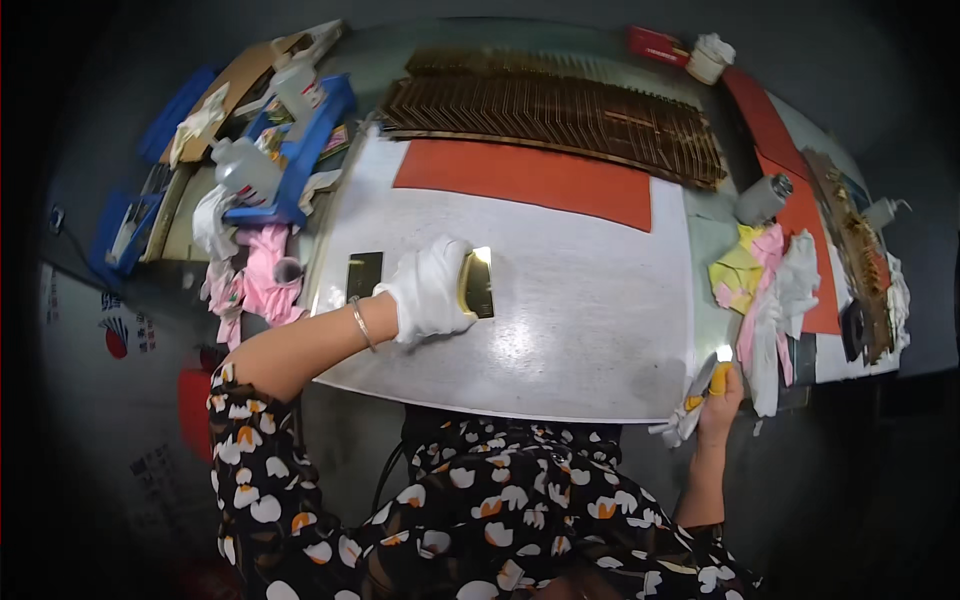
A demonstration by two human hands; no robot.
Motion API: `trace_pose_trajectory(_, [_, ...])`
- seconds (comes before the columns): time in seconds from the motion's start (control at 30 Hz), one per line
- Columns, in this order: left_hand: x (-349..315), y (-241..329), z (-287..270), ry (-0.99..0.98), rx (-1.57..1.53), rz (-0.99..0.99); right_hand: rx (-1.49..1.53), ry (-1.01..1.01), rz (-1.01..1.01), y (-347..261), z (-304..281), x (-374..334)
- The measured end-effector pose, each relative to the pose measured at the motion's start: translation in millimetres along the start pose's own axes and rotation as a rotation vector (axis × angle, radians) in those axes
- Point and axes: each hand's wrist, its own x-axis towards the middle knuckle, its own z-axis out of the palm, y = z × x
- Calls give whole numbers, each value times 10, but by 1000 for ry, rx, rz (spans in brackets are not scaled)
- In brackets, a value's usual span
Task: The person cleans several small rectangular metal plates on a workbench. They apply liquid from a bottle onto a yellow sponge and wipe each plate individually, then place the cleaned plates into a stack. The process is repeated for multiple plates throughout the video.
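My left hand [432, 290], in a white glove, grips a small shiny gold-rimmed plate [479, 284] by its left edge over the white board [560, 300]. A similar small dark plate [365, 274] lies flat on the board to the left of that hand. At the right front edge of the table my right hand [722, 402] is closed, with yellow covers on its fingertips. A whitish cloth [681, 424] hangs from its fingers. A bright glint sits just above them, its source too small to tell.
A long rack of upright brown plates [560, 115] stands at the back, behind an orange sheet [530, 180]. On the left is a blue tray [300, 170] with plastic bottles [245, 170] and pink cloths [268, 270]. To the right are yellow cloth [737, 268] and a metal bottle [764, 199].
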Motion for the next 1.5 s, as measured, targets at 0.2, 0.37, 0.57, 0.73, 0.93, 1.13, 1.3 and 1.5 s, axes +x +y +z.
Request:
trace_pose_trajectory(0.2, [88,31,-30,-78,73,87,-1,-29,41,-80,63,-15])
trace_pose_trajectory(0.37, [992,352,-376,251,189,404,21,0,76,-66,83,-50])
trace_pose_trajectory(0.57, [2437,995,-546,-93,641,130,31,-22,69,-105,76,-58])
trace_pose_trajectory(0.73, [2911,1070,-319,-278,782,109,56,-69,124,-106,6,-44])
trace_pose_trajectory(0.93, [2890,1073,-363,-256,574,155,-9,-58,87,-100,-7,-15])
trace_pose_trajectory(1.13, [1717,721,-754,106,200,303,-6,-13,45,-50,-46,-78])
trace_pose_trajectory(1.3, [-22,-398,-787,48,381,111,-24,-20,24,-85,26,-60])
trace_pose_trajectory(1.5, [-740,-1072,-655,-86,372,-124,-14,-53,23,72,-83,63])
